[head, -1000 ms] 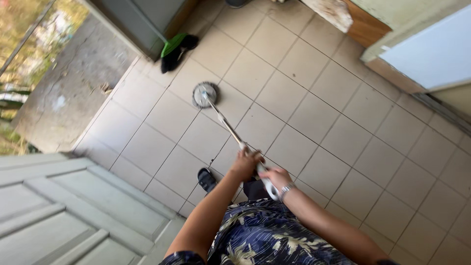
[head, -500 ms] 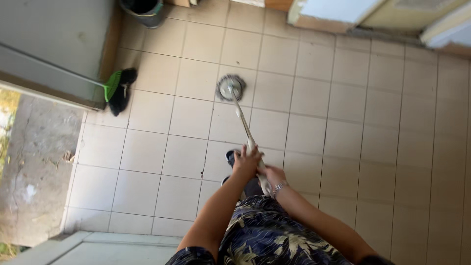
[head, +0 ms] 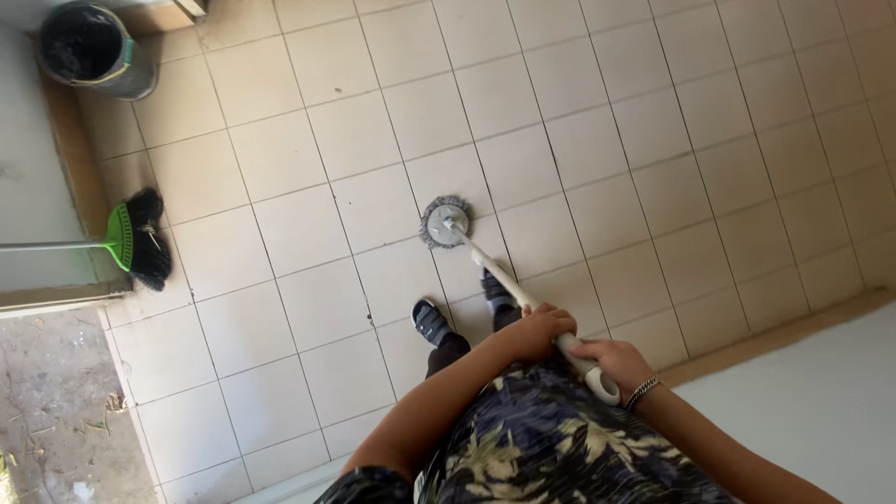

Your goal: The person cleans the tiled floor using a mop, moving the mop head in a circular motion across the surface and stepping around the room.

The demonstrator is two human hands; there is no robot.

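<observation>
Left hand point(head: 539, 329) and right hand point(head: 611, 359), both clenched around the white handle of a round-headed mop point(head: 446, 222) whose head rests flat on the tiled floor point(head: 597, 140) at twelve o'clock from the sandalled feet point(head: 431, 322); green broom point(head: 131, 238) at nine o'clock, dark bin point(head: 89, 49) at ten.

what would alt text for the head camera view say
Seen from above, a person's left hand and right hand grip the pale handle of a round-headed mop resting on a beige tiled floor. A green-and-black broom leans at left, with a dark bin in the top-left corner.
</observation>
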